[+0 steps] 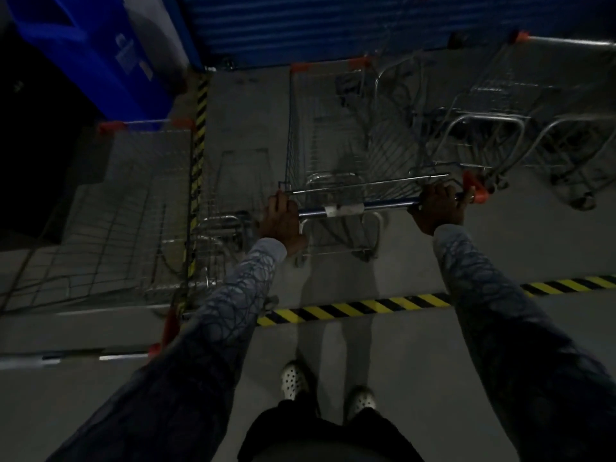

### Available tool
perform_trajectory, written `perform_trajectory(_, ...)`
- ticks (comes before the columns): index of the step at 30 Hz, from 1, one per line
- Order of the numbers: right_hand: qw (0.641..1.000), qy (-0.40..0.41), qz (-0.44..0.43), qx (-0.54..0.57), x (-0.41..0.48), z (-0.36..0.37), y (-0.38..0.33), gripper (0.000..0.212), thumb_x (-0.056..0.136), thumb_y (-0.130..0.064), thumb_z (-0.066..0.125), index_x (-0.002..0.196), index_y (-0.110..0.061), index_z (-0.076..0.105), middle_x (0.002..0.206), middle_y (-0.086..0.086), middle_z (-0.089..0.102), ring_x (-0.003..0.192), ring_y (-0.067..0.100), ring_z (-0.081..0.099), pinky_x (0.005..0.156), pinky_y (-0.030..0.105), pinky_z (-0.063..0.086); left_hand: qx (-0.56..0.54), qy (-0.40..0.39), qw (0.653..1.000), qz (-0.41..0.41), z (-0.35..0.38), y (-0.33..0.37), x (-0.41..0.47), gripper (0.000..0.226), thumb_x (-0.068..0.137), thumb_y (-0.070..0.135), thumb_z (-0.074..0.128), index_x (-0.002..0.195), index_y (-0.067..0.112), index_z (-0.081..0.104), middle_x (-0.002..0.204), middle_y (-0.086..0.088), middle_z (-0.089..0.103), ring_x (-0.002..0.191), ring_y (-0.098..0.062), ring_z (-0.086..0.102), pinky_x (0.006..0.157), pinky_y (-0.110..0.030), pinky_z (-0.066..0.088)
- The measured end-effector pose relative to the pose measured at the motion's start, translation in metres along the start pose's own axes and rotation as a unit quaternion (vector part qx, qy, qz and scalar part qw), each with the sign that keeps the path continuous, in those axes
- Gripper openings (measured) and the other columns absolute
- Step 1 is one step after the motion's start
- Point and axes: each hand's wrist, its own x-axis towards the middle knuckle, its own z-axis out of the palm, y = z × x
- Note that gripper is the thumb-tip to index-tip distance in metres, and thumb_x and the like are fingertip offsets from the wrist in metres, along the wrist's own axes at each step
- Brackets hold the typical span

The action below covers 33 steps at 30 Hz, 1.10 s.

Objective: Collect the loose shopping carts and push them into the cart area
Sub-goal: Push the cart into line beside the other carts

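The left hand (281, 221) is curled over the near-left end of the handle (356, 206), and the right hand (436, 208) wraps the far-right end beside its orange cap, so both have a full grip on the bar. The cart (326, 145) they hold stands straight ahead with its basket empty and its nose near the blue shutter (366, 21). It lies wholly beyond the striped tape (353, 310) on the floor, while the person's shoes (293, 381) stand on the near side of that line. If the tape bounds the cart area, this cart is already inside but not yet nested with any other. A left cart (133, 211) sits apart alongside, and the right carts (500, 128) stand bunched at an angle, near but not touching the held one. What seems left is to line this cart up with a row and close the gaps; whether more loose carts wait elsewhere cannot be told in this dim view. Both arms reach forward nearly straight, sleeves (233, 295) down to the wrists, knuckles up, hands spread to the bar's two ends.
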Motion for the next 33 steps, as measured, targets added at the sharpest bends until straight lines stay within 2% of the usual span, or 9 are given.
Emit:
perform_trajectory(5, 1.000, -0.021, 0.011, 0.001, -0.037, -0.001, 0.013, 0.063, 0.088, -0.046, 0.065, 0.131, -0.001, 0.055, 0.136, 0.022, 0.052, 0.134, 0.041, 0.038, 0.111, 0.076, 0.003, -0.017, -0.022, 1.000, -0.004, 0.014, 0.007, -0.031, 0.083, 0.076, 0.028, 0.074, 0.146, 0.005, 0.037, 0.163, -0.018, 0.016, 0.148, -0.038, 0.015, 0.111, -0.048, 0.034)
perform_trajectory(10, 1.000, 0.011, 0.003, 0.021, -0.089, 0.008, 0.019, 0.057, 0.087, -0.039, 0.068, 0.123, 0.003, 0.056, 0.129, 0.029, 0.054, 0.129, 0.048, 0.041, 0.115, 0.071, 0.006, -0.017, 0.030, 0.999, 0.015, 0.031, 0.007, -0.069, 0.076, 0.072, 0.012, 0.069, 0.143, -0.001, 0.045, 0.158, -0.022, 0.030, 0.140, -0.044, 0.029, 0.104, -0.054, 0.041)
perform_trajectory(13, 1.000, 0.012, -0.002, 0.013, -0.112, 0.010, 0.020, 0.054, 0.085, -0.038, 0.069, 0.121, 0.001, 0.058, 0.127, 0.030, 0.055, 0.127, 0.048, 0.044, 0.117, 0.066, 0.010, 0.002, 0.046, 0.999, 0.026, 0.046, 0.000, -0.089, 0.066, 0.068, 0.015, 0.063, 0.131, -0.001, 0.054, 0.152, -0.024, 0.037, 0.129, -0.047, 0.039, 0.101, -0.058, 0.042)
perform_trajectory(18, 0.999, 0.033, -0.021, 0.013, -0.145, 0.012, 0.022, 0.050, 0.083, -0.035, 0.071, 0.115, 0.003, 0.060, 0.114, 0.028, 0.060, 0.115, 0.048, 0.050, 0.110, 0.060, 0.023, 0.000, 0.070, 0.997, 0.023, 0.053, 0.001, -0.129, 0.064, 0.058, 0.006, 0.070, 0.121, -0.001, 0.059, 0.145, -0.024, 0.045, 0.125, -0.047, 0.042, 0.095, -0.056, 0.046)
perform_trajectory(21, 0.998, 0.046, -0.033, 0.015, -0.166, 0.013, 0.016, 0.047, 0.082, -0.034, 0.072, 0.111, 0.001, 0.060, 0.108, 0.026, 0.061, 0.109, 0.047, 0.052, 0.105, 0.056, 0.027, 0.011, 0.070, 0.997, 0.003, 0.051, -0.002, -0.153, 0.072, 0.058, 0.008, 0.072, 0.128, -0.004, 0.056, 0.140, -0.025, 0.048, 0.126, -0.047, 0.044, 0.091, -0.055, 0.048)
perform_trajectory(24, 0.997, 0.053, -0.045, 0.028, -0.186, 0.014, 0.006, 0.046, 0.082, -0.032, 0.071, 0.111, 0.002, 0.060, 0.106, 0.024, 0.061, 0.106, 0.046, 0.053, 0.102, 0.055, 0.032, 0.015, 0.057, 0.998, -0.003, 0.054, -0.013, -0.173, 0.075, 0.059, 0.008, 0.071, 0.131, -0.002, 0.055, 0.142, -0.024, 0.046, 0.125, -0.046, 0.043, 0.094, -0.056, 0.047)
perform_trajectory(27, 0.997, 0.042, -0.046, 0.036, -0.204, 0.013, -0.009, 0.046, 0.082, -0.032, 0.071, 0.113, 0.000, 0.061, 0.107, 0.022, 0.062, 0.107, 0.044, 0.053, 0.103, 0.053, 0.031, 0.041, 0.052, 0.998, -0.017, 0.052, -0.024, -0.190, 0.069, 0.059, 0.009, 0.074, 0.126, 0.001, 0.058, 0.146, -0.021, 0.045, 0.128, -0.045, 0.041, 0.097, -0.058, 0.044)
perform_trajectory(30, 0.997, 0.041, -0.051, 0.035, -0.217, 0.013, -0.024, 0.048, 0.082, -0.033, 0.071, 0.115, -0.001, 0.061, 0.109, 0.021, 0.063, 0.108, 0.043, 0.054, 0.101, 0.053, 0.032, 0.113, 0.055, 0.992, -0.013, 0.050, -0.037, -0.205, 0.078, 0.056, 0.020, 0.081, 0.128, -0.001, 0.058, 0.142, -0.022, 0.050, 0.127, -0.042, 0.047, 0.108, -0.060, 0.034)
perform_trajectory(33, 0.997, 0.042, -0.053, 0.032, -0.230, 0.012, -0.038, 0.045, 0.082, -0.033, 0.071, 0.113, -0.002, 0.062, 0.106, 0.020, 0.064, 0.106, 0.043, 0.055, 0.098, 0.052, 0.035, 0.153, 0.056, 0.987, 0.004, 0.051, -0.054, -0.221, 0.081, 0.056, 0.028, 0.081, 0.128, 0.000, 0.058, 0.141, -0.022, 0.052, 0.126, -0.039, 0.047, 0.110, -0.059, 0.033)
